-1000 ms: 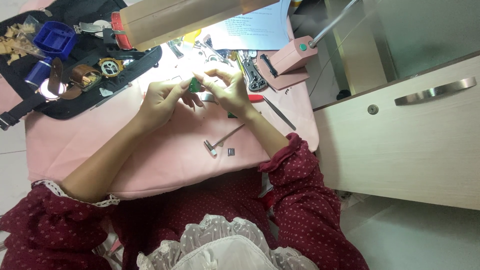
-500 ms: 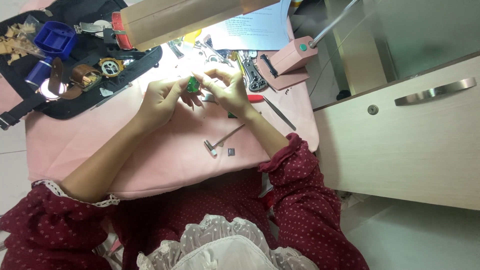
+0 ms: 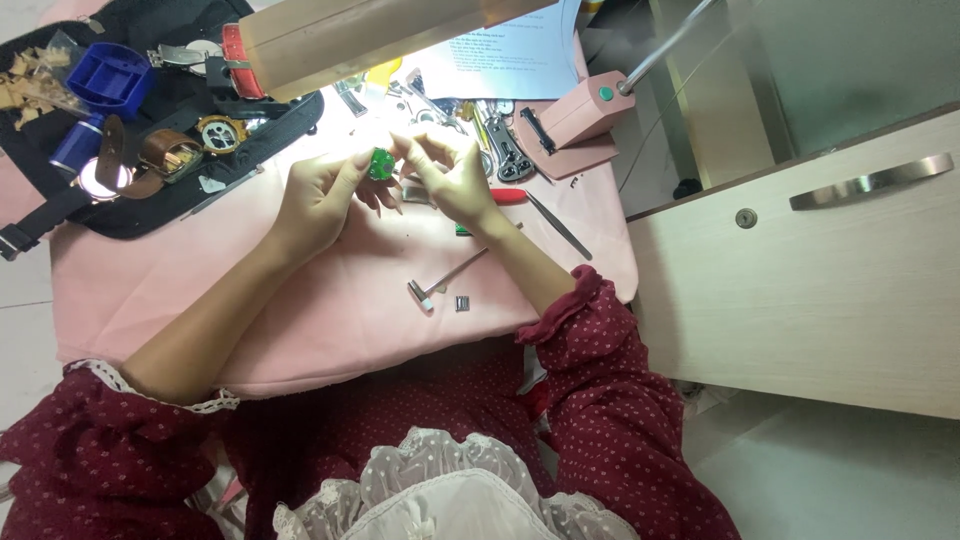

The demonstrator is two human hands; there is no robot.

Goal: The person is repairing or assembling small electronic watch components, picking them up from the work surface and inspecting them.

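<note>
Landmark: the small green piece (image 3: 380,164), lit bright under the lamp head (image 3: 370,35), everything placed from here.
Left hand: the left hand (image 3: 318,195) pinches the green piece from its left side, thumb and forefinger closed narrow on it, other fingers curled underneath.
Right hand: the right hand (image 3: 452,178) comes in from the right of the green piece, fingertips drawn tight together right beside it; whether they grip a tiny part or a tool, I cannot tell, it is too small and washed out by the light.
Where it sits: the green piece is held up off the pink table cover (image 3: 300,290), between both hands, not resting on anything.
Below it: a little hammer (image 3: 440,282) and a small square metal part (image 3: 463,303) lie loose on the cover, well below the green piece and untouched.
Right of it: a red-handled tool (image 3: 505,196) and slim tweezers (image 3: 558,226) lie just past the right wrist; further right, the pink lamp base (image 3: 575,125).
Left of it: a black mat (image 3: 130,215) with watches, straps and a blue holder (image 3: 108,75), well apart from the green piece.
Progress: by my reading, fine fitting work on the green piece is mid-way; it is in hand and being worked.
Left to do: loose parts lie unfitted below and tools lie out, so I judge plenty remains.
</note>
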